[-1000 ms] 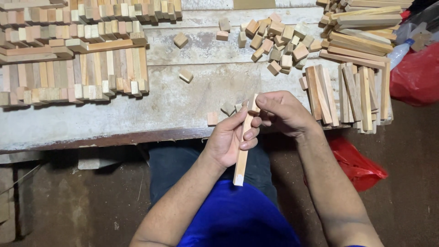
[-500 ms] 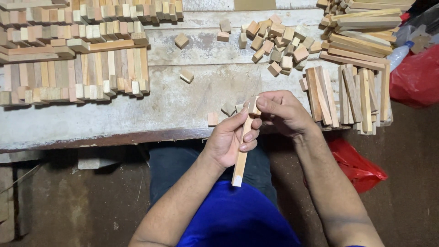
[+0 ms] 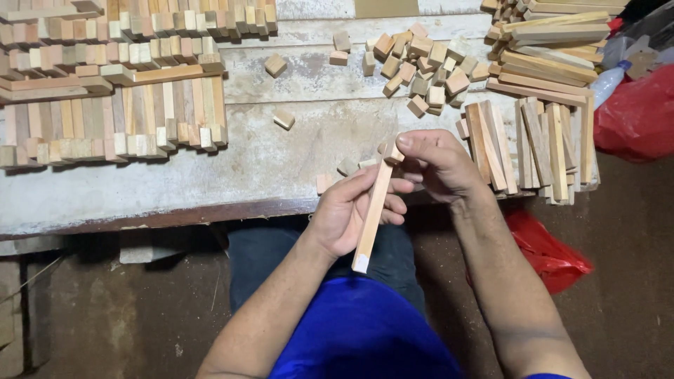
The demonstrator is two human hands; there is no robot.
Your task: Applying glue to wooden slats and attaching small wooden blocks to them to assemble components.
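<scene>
Both hands (image 3: 393, 186) grip a pale wooden stick (image 3: 372, 214) beside red bags (image 3: 635, 112)

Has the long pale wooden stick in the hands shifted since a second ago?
No, barely. The long pale wooden stick stays slanted across the workbench's front edge, top end pinched by the right hand, shaft in the left hand.
</scene>
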